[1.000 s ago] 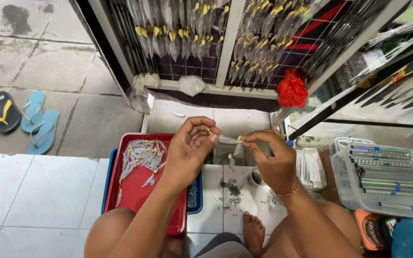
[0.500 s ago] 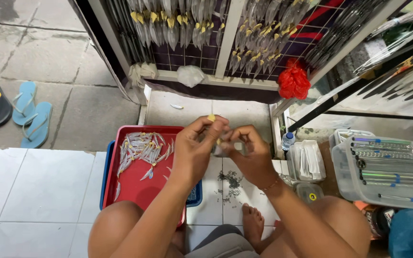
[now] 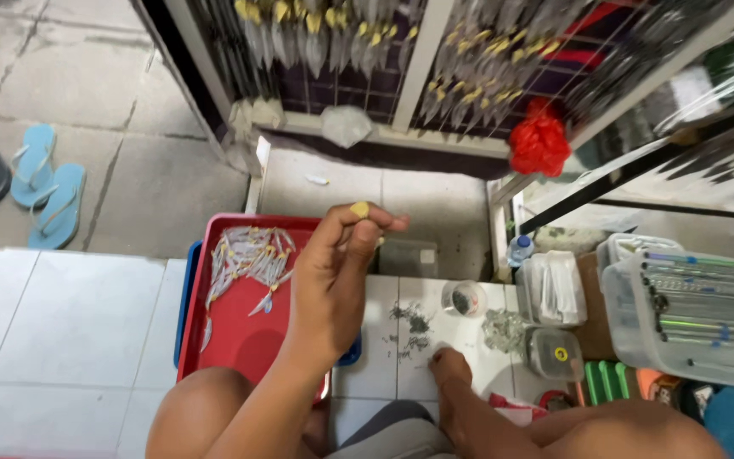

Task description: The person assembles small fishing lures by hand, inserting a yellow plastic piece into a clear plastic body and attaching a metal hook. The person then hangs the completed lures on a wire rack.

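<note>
My left hand (image 3: 341, 263) is raised over the right edge of a red tray (image 3: 248, 340), fingers pinched on a small yellow-tipped piece (image 3: 358, 208). A pile of similar silver pieces with yellow tips (image 3: 248, 255) lies in the tray's far left part. My right hand (image 3: 452, 367) is low on the white tile beside scattered small dark metal bits (image 3: 409, 327). Its fingers are curled under, so what it holds is hidden.
A small clear cup (image 3: 465, 297) and a pile of metal bits (image 3: 503, 327) sit on the tile. Clear plastic boxes (image 3: 690, 314) stand at the right. A wire rack of hanging silver pieces (image 3: 341, 42) and a red bag (image 3: 539, 140) are ahead. Sandals (image 3: 36, 187) lie at left.
Both hands were together in front of me working on one piece. Now they have parted: the left stays up with the piece and the right has dropped to the tile.
</note>
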